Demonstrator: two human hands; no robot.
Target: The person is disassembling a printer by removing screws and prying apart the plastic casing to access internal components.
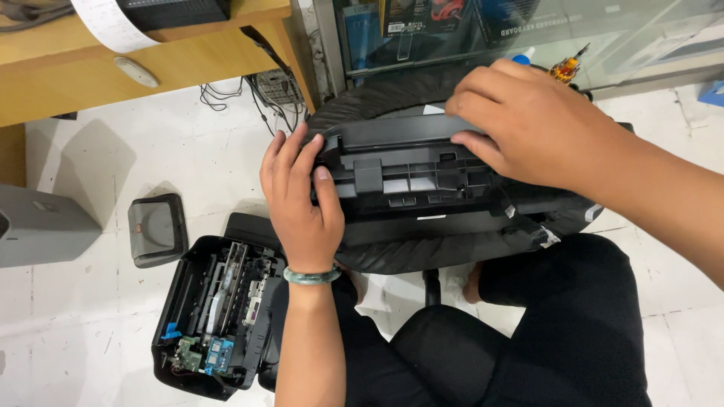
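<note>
A black plastic printer cover (pixel 422 177) with ribbed inner compartments lies on a round black padded stool (pixel 422 252) in front of me. My left hand (pixel 302 196), with a green bangle at the wrist, grips the cover's left end, thumb pressed on its inner face. My right hand (pixel 520 120) clasps the cover's far top edge from above, fingers curled over it. Below on the floor lies the opened black printer body (pixel 215 316), its rollers and green and blue circuit boards exposed.
A grey scanner lid part (pixel 157 230) rests on the white tiled floor at left. A wooden desk (pixel 151 68) with dangling cables stands behind. A glass display case (pixel 528 34) is at the back right, a screwdriver (pixel 567 66) near it. My black-trousered legs (pixel 528 339) fill the bottom right.
</note>
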